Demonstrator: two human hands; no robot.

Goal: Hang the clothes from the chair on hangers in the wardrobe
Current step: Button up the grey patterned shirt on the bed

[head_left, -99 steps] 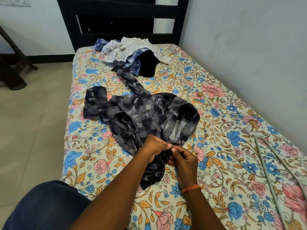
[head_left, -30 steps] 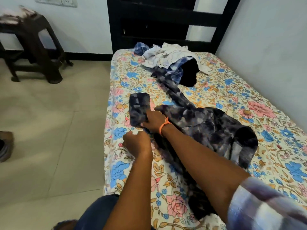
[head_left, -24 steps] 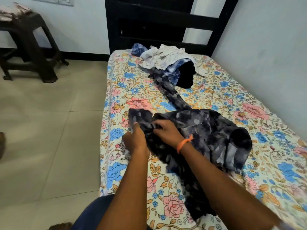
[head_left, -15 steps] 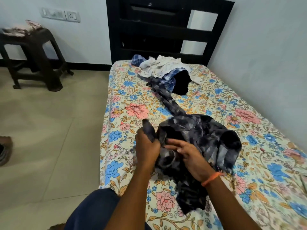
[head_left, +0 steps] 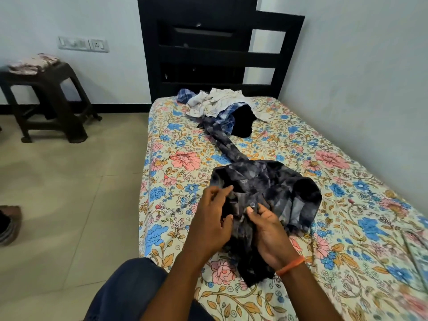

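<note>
head-worn view, angled down, close over bed (head_left: 335,172), facing headboard (head_left: 220,54)

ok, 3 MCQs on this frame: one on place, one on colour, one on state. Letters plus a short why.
1. The pile of clothes lies:
A. on the stool
B. on the bed by the headboard
C. on the floor

2. The band on the right wrist is:
A. orange
B. green
C. white

3. The dark shirt is:
A. on a hanger
B. folded flat
C. held, crumpled, in both hands

B: it lies on the floral sheet below the headboard.
A: the wristband is orange.
C: the left hand and right hand grip it.
</note>
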